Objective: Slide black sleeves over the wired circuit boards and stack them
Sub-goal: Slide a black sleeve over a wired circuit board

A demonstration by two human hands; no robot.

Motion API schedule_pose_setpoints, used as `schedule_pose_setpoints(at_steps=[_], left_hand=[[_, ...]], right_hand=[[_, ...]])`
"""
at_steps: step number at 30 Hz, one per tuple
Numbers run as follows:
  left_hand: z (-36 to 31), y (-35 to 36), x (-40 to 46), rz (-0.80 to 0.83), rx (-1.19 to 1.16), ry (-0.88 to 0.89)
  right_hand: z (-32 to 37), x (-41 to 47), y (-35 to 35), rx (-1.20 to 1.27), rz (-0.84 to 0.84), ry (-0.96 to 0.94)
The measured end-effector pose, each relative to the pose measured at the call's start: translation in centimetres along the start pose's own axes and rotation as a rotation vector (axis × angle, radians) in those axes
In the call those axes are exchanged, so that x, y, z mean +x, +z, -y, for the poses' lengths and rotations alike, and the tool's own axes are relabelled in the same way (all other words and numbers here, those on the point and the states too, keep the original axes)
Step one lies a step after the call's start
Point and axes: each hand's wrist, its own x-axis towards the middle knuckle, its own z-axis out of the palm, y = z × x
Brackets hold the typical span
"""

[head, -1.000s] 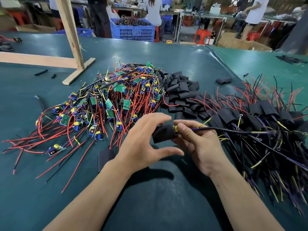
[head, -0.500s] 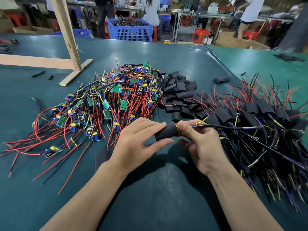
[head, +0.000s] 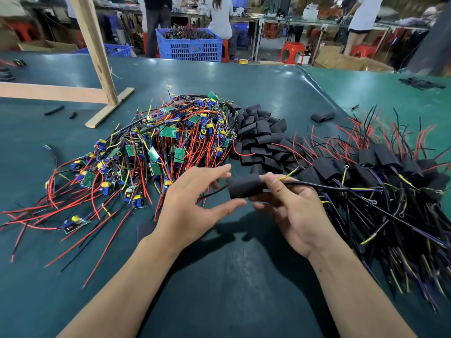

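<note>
Many sleeved boards are stacked at right, yet a large bare pile remains (roughly half). Right hand pinches the current sleeve above the surface; left hand hovers, fingers spread.

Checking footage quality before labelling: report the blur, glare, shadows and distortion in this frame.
Head view: hands and the black sleeve are sharp; the blue crate and the people behind are smeared; soft glare lies on the green mat; the arms cast dark shadows beneath the wrists; wide-angle bending curves the table's far edge.
</note>
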Motion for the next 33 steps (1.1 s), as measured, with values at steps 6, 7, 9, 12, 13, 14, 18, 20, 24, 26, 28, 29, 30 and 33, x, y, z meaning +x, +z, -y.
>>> schedule_pose_setpoints(at_steps=[6, 7, 9, 12, 13, 14, 18, 20, 24, 26, 28, 29, 30, 33], left_hand=[[-0.09, 0.13, -0.09, -0.025, 0.009, 0.013], [-0.13, 0.13, -0.14, -0.032, 0.003, 0.013], [-0.21, 0.13, -0.14, -0.049, -0.003, 0.004], [-0.27, 0.2, -0.06, -0.068, -0.012, 0.009], [-0.26, 0.25, -0.05, -0.072, -0.017, 0.017], [-0.24, 0.28, -0.06, -0.074, -0.018, 0.025], [-0.09, 0.33, -0.11, -0.073, -0.008, 0.046], [-0.12, 0.32, -0.14, -0.074, -0.008, 0.056], [-0.23, 0.22, -0.13, -0.082, -0.003, 0.075], [-0.25, 0.18, -0.08, -0.089, 0.008, 0.091], [-0.25, 0.21, -0.03, -0.097, 0.015, 0.105], [-0.25, 0.22, -0.03, -0.101, 0.016, 0.11], [-0.24, 0.23, -0.04, -0.104, 0.019, 0.115], [-0.25, 0.22, -0.02, -0.109, 0.025, 0.127]], right_hand=[[0.1, 0.08, -0.2, 0.047, 0.038, -0.028], [0.09, 0.07, -0.2, 0.041, 0.048, -0.018], [0.04, -0.03, -0.27, -0.003, 0.075, 0.012], [0.13, -0.19, -0.27, -0.048, 0.08, 0.028], [0.19, -0.17, -0.25, -0.056, 0.073, 0.027], [0.27, -0.17, -0.23, -0.069, 0.068, 0.027], [0.45, -0.21, -0.16, -0.148, 0.081, 0.018], [0.39, -0.3, -0.02, -0.158, 0.094, 0.019], [0.4, -0.46, 0.04, -0.172, 0.111, 0.027], [0.44, -0.51, -0.01, -0.174, 0.127, 0.028], [0.42, -0.49, -0.02, -0.169, 0.137, 0.029], [0.4, -0.46, -0.04, -0.167, 0.139, 0.028], [0.37, -0.43, -0.05, -0.168, 0.139, 0.025], [0.25, -0.31, -0.25, -0.176, 0.145, 0.013]])
